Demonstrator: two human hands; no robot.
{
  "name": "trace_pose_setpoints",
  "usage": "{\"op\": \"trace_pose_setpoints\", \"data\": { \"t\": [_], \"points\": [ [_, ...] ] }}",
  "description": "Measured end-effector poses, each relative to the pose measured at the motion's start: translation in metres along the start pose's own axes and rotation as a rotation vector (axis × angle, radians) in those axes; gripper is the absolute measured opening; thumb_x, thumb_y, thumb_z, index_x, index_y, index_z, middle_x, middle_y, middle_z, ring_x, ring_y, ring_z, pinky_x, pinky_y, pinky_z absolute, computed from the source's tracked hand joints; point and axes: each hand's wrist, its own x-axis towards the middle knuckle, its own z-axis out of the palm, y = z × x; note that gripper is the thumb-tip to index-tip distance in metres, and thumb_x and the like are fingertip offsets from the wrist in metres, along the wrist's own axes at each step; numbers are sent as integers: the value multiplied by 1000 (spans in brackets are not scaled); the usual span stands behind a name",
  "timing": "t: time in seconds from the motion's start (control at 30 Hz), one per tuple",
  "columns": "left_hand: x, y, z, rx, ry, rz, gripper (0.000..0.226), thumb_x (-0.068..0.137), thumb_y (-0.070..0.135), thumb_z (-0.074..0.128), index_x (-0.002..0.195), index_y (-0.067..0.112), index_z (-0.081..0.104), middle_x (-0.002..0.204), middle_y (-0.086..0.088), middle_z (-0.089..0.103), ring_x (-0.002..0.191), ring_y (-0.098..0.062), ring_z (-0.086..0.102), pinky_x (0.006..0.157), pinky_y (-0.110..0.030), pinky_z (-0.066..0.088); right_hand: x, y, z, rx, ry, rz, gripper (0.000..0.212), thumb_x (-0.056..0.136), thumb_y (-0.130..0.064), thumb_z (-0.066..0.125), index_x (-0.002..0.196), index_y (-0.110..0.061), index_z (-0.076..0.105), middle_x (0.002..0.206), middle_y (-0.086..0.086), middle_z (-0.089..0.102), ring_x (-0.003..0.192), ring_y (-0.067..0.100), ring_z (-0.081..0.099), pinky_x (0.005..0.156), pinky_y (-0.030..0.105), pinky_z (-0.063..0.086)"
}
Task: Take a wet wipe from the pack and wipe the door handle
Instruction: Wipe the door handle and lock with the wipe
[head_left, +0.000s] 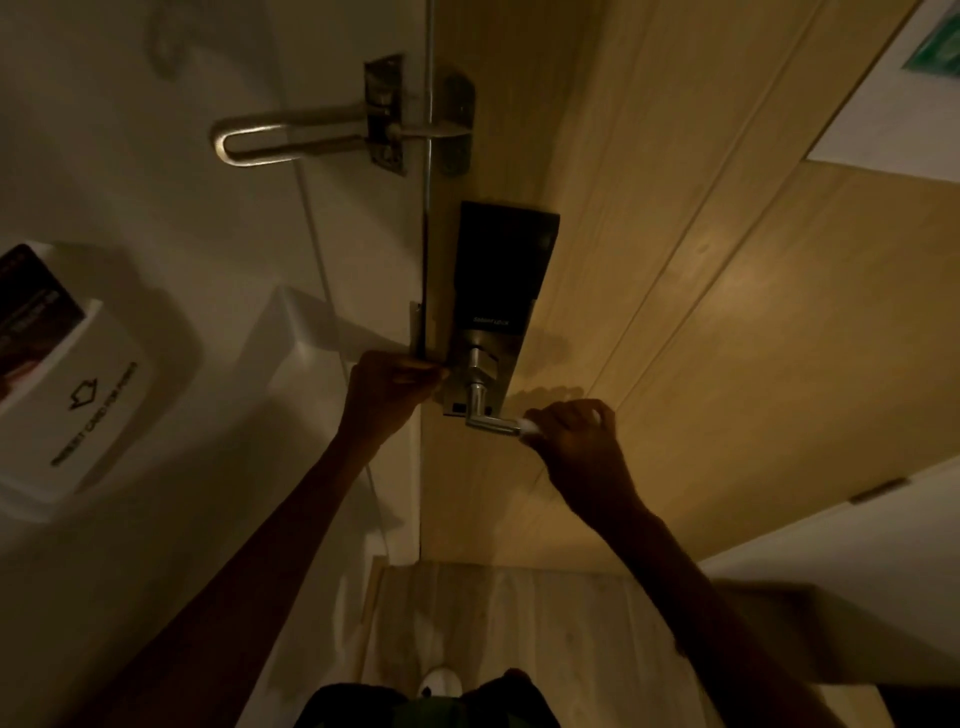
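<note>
- The white wet wipe (530, 427) is bunched round the free right end of the metal lever door handle (491, 423), low on the dark lock plate (493, 306) of the wooden door (701, 312).
- The right hand (574, 441) is closed round the wipe and the handle's end.
- The left hand (387, 392), fingers curled, presses on the door's edge left of the plate.
- A swing-bar door guard (291, 137) sits above; a key-card holder (78, 395) is far left.
</note>
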Motion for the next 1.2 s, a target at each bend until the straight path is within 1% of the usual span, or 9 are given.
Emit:
{"op": "trace_pose_setpoints", "data": {
  "t": [0.1, 0.2, 0.37, 0.5, 0.63, 0.7, 0.8, 1.0, 1.2],
  "points": [
    [-1, 0, 0, -13, -3, -8, 17, 78, 16, 76, 92, 6, 75, 65, 11, 72, 65, -3, 70, 61, -13, 52, -12, 38, -9, 126, -38, 124, 32, 97, -38, 47, 104, -18, 70, 89, 0, 68, 88, 23, 60, 83, 36, 34],
    [-2, 0, 1, -21, -5, -16, 16, 79, 16, 75, 93, 8, 74, 63, 19, 71, 66, -2, 70, 60, -12, 52, -13, 38, -1, 245, -11, 124, 24, 98, -32, 55, 105, -14, 70, 89, 2, 70, 85, 20, 62, 77, 38, 46],
    [-2, 0, 1, -75, 7, -56, 12, 77, 16, 77, 89, 19, 75, 71, 9, 75, 71, -10, 72, 65, -23, 57, -6, 19, 1, 465, 38, 138, 27, 100, -26, 51, 106, -9, 71, 94, 5, 72, 85, 18, 65, 74, 32, 51],
    [-3, -4, -1, -30, -2, -10, 12, 78, 24, 76, 81, 35, 76, 81, -8, 76, 77, -23, 73, 74, -41, 59, -15, 6, -4, 827, 123, 455, 18, 97, -15, 56, 106, -16, 73, 113, -2, 72, 107, 7, 66, 90, 25, 52],
    [-4, 0, -2, -32, 2, -3, 18, 77, 25, 77, 77, 43, 75, 75, 3, 76, 75, -21, 74, 73, -41, 59, -28, -15, -6, 1235, 123, 938, 18, 94, -29, 60, 106, -29, 73, 103, -2, 75, 102, 16, 67, 89, 35, 54],
    [-5, 0, -1, -19, -9, 11, 19, 77, 23, 76, 77, 42, 74, 73, 9, 76, 73, -17, 74, 71, -38, 59, -33, -25, -7, 1254, 174, 1067, 24, 92, -26, 63, 115, -23, 70, 102, -2, 75, 99, 14, 68, 90, 38, 55],
    [-5, 1, 0, -23, 2, -18, 16, 78, 18, 76, 83, 33, 74, 70, 11, 75, 71, -13, 73, 69, -34, 59, -37, -35, -8, 1124, 294, 1100, 28, 92, -17, 64, 120, -16, 67, 104, -4, 74, 94, 2, 68, 86, 26, 57],
    [-4, -3, 1, -44, 13, -58, 14, 77, 19, 77, 84, 30, 75, 77, 2, 77, 76, -18, 74, 74, -38, 60, -30, -30, -1, 1061, 283, 1084, 28, 94, -20, 61, 121, -15, 67, 97, 1, 75, 87, 11, 71, 74, 28, 59],
    [-5, -1, 3, -2, -1, -42, 12, 79, 20, 75, 89, 25, 74, 71, 14, 74, 73, -12, 74, 73, -38, 61, -24, -25, 4, 2005, 245, 1324, 34, 99, -21, 48, 131, -12, 57, 128, 11, 64, 120, 24, 60, 100, 35, 45]
  ]
}}
